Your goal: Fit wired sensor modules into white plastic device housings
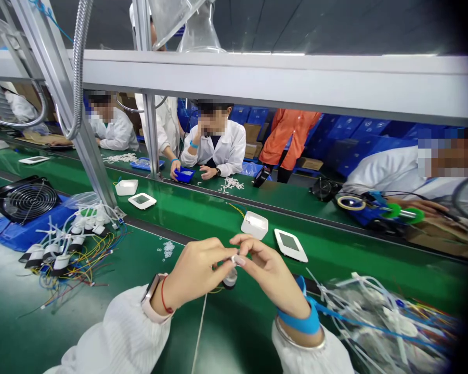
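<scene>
My left hand (191, 272) and my right hand (269, 267) meet above the green belt (218, 317). Their fingertips pinch a small white cylindrical component (230, 278) with a dark base, partly hidden by my fingers. Thin wires run from under it, and a white cable (200, 332) hangs towards the belt. Beyond my right hand stand a white square housing (254, 224) with coloured wires and a white device with a dark screen (290, 245). A blue strap (298, 322) circles my right wrist. My left wrist bears a watch (150, 293).
A bundle of wired white parts (66, 244) lies to my left beside a black fan (23, 200). A clear bag of white wired parts (382, 322) sits to my right. A metal crossbar (257, 78) runs overhead. Co-workers in white coats (214, 145) work beyond it.
</scene>
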Action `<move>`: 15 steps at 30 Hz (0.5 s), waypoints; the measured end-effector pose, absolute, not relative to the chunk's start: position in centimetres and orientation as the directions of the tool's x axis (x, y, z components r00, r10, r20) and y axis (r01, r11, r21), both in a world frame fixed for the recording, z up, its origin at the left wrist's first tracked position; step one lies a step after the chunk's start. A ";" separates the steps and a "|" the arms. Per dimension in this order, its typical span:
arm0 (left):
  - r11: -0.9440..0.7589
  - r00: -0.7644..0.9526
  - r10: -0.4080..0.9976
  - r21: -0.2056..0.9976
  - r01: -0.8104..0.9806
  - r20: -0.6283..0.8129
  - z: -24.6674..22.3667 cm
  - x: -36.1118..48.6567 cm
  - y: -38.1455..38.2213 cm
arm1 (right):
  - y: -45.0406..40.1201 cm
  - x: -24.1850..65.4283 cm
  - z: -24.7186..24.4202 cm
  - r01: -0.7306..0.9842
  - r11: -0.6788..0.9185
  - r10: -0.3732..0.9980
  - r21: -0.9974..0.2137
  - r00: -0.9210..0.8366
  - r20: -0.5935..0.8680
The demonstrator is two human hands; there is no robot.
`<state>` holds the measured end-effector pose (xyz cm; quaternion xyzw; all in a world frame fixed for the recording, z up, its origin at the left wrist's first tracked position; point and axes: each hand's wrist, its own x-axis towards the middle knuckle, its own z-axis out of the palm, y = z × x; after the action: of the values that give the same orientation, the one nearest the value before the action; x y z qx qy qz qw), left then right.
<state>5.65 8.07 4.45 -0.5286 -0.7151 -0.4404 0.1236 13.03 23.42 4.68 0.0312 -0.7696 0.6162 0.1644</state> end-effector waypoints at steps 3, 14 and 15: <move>0.064 -0.400 0.653 0.479 0.875 0.643 4.1 5.9 8.3 | 23.7 12.9 4.5 -0.215 0.124 0.111 -0.969 -0.967 0.228; -0.124 -0.411 0.761 0.734 0.667 0.502 4.6 5.1 8.3 | 26.2 12.8 2.9 -0.141 0.159 0.149 -0.977 -0.975 0.165; -0.115 -0.415 0.767 0.741 0.662 0.490 4.6 5.0 8.3 | 26.3 12.7 2.6 -0.148 0.155 0.143 -0.977 -0.975 0.170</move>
<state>5.04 8.30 4.64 -0.5386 -0.6633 -0.5171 -0.0508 12.69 26.30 2.56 0.0015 -0.7518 0.6498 0.1119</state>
